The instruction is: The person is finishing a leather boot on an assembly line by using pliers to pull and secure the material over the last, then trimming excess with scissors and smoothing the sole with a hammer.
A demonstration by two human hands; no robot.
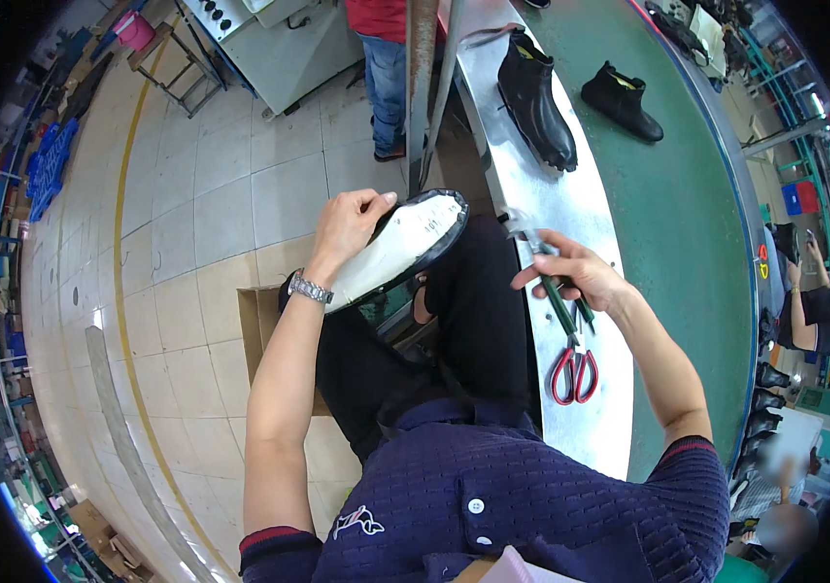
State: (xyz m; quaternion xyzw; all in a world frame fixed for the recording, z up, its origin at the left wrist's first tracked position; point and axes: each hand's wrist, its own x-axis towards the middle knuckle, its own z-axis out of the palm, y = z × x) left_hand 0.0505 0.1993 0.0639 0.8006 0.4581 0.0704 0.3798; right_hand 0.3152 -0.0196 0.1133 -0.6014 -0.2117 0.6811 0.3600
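My left hand [345,231] grips the edge of a black shoe [390,248], which rests over my lap with its pale underside up and its toe pointing away to the right. My right hand [585,272] is closed around green-handled pliers [558,309], their metal jaws pointing away from me above the bench's left edge. Beneath the pliers' handles, scissors with red handles [575,374] lie on the metal bench [594,428]. A black ankle boot [536,107] stands farther along that bench.
A green work surface [677,272] runs along the bench's right side, with another black boot [622,102] on it. An upright metal post [422,87] rises beyond the shoe. An open cardboard box [254,330] sits left of my legs. A person in jeans [383,87] stands ahead.
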